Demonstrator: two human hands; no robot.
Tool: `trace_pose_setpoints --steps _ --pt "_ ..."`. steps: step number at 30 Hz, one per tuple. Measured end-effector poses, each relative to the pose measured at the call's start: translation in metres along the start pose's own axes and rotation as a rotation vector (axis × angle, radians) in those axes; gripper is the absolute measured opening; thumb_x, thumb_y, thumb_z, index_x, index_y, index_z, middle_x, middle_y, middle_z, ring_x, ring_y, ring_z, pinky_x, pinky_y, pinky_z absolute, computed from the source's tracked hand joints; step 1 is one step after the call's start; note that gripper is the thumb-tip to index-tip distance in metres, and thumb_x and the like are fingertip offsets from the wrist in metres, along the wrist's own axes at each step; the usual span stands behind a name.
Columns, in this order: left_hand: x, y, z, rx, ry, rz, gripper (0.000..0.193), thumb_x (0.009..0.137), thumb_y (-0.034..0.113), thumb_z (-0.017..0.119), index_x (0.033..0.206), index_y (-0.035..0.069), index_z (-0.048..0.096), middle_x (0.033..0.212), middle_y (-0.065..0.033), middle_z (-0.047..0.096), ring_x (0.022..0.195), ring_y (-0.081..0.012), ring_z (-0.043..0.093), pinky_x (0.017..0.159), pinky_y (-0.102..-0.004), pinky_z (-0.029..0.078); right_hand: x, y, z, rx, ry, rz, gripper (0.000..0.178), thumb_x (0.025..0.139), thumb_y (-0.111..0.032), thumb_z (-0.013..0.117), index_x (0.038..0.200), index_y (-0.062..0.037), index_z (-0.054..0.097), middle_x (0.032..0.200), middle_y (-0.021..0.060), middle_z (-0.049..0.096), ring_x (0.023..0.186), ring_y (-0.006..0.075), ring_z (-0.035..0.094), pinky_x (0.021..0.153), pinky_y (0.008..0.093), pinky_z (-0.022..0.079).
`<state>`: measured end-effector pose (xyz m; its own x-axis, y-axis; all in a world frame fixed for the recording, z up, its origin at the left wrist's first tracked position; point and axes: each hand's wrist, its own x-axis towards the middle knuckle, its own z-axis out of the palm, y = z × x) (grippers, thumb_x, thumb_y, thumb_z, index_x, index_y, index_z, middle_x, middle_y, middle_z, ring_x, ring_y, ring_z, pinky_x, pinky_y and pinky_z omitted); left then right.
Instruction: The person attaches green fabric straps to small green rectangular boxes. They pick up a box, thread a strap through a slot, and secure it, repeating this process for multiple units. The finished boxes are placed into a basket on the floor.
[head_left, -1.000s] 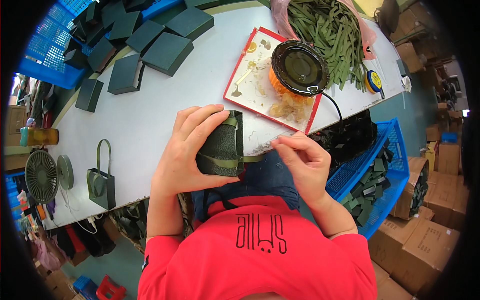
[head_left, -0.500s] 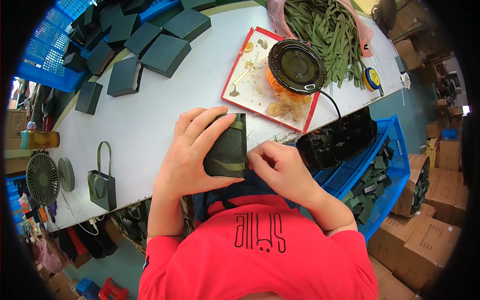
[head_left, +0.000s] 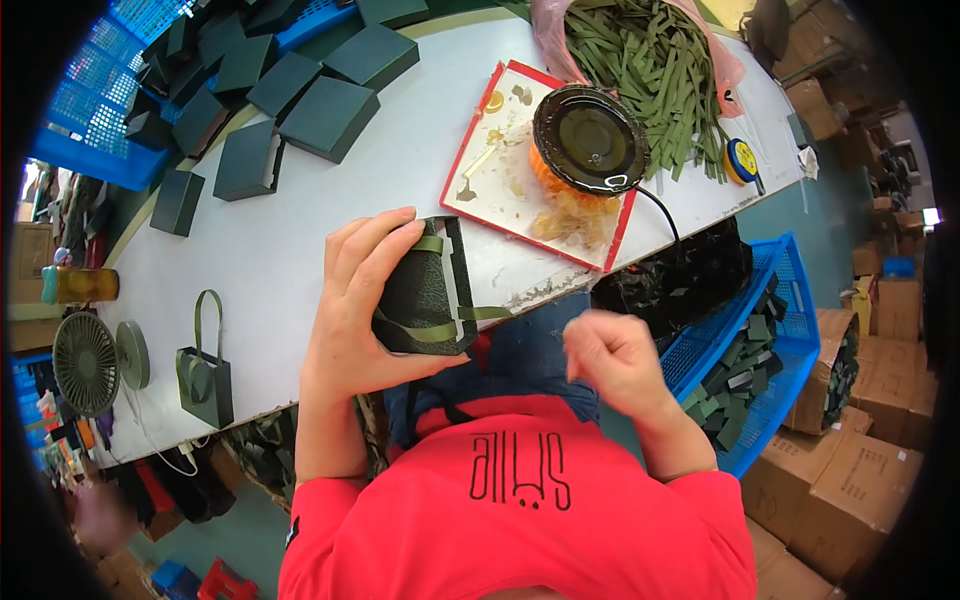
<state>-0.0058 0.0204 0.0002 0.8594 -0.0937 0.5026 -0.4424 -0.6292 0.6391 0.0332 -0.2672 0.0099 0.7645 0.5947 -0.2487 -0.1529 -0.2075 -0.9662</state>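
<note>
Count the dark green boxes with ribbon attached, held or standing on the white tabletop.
2: a held box in the left hand, and a standing box on the tabletop, to the right of the green fan. Others could be hidden from this view.

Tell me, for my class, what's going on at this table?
Someone's left hand grips a green box near the table edge. A ribbon on it has an end sticking out to the right. The right hand, fingers curled, is apart from the box. A small green bag stands at the left; more boxes lie farther back, and a pot sits on a red-edged board.
</note>
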Motion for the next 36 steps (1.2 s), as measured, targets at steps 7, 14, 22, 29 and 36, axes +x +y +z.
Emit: trace_pose_setpoints --steps 7,14,22,29,36 --pt "0.006 0.010 0.011 -0.044 -0.041 0.065 0.098 0.050 0.033 0.095 0.134 0.002 0.056 0.137 -0.0176 0.055 0.121 -0.0394 0.051 0.102 -0.0500 0.042 0.008 0.005 0.036 0.590 -0.275 0.325 0.043 0.102 -0.014 0.056 0.143 -0.0034 0.050 0.119 0.0091 0.068 0.064 0.0101 0.059 0.059 0.0236 0.047" --pt "-0.004 0.011 0.006 -0.018 -0.103 0.005 0.098 0.049 0.036 0.095 0.132 0.001 0.057 0.136 -0.0187 0.055 0.122 -0.0404 0.050 0.103 -0.0504 0.042 0.014 0.029 0.011 1.106 0.287 0.021 0.031 0.105 -0.019 0.056 0.132 -0.0038 0.058 0.118 0.0116 0.070 0.062 0.0055 0.054 0.057 0.0204 0.045" --pt "-0.022 -0.001 0.001 0.018 -0.134 -0.080 0.102 0.054 0.042 0.093 0.138 0.000 0.053 0.140 -0.0211 0.052 0.127 -0.0388 0.049 0.105 -0.0475 0.041 0.021 0.023 -0.018 1.144 0.418 -0.147 0.025 0.104 -0.020 0.058 0.124 -0.0043 0.061 0.099 0.0070 0.070 0.069 0.0063 0.058 0.060 0.0210 0.049" --pt "-0.018 -0.001 0.001 0.037 -0.151 -0.055 0.101 0.054 0.040 0.093 0.138 0.000 0.053 0.140 -0.0208 0.052 0.127 -0.0387 0.049 0.105 -0.0478 0.042 0.031 0.025 -0.030 1.017 0.350 -0.225 0.020 0.103 -0.018 0.060 0.116 -0.0034 0.065 0.090 0.0073 0.070 0.058 0.0077 0.055 0.052 0.0213 0.045" --pt "-0.015 -0.001 0.005 0.027 -0.161 -0.063 0.101 0.054 0.038 0.094 0.138 0.001 0.053 0.139 -0.0204 0.053 0.126 -0.0391 0.049 0.105 -0.0480 0.042 0.049 0.011 -0.041 0.853 0.498 -0.210 0.016 0.102 -0.015 0.061 0.110 -0.0011 0.066 0.082 0.0054 0.066 0.052 0.0067 0.052 0.046 0.0211 0.041"
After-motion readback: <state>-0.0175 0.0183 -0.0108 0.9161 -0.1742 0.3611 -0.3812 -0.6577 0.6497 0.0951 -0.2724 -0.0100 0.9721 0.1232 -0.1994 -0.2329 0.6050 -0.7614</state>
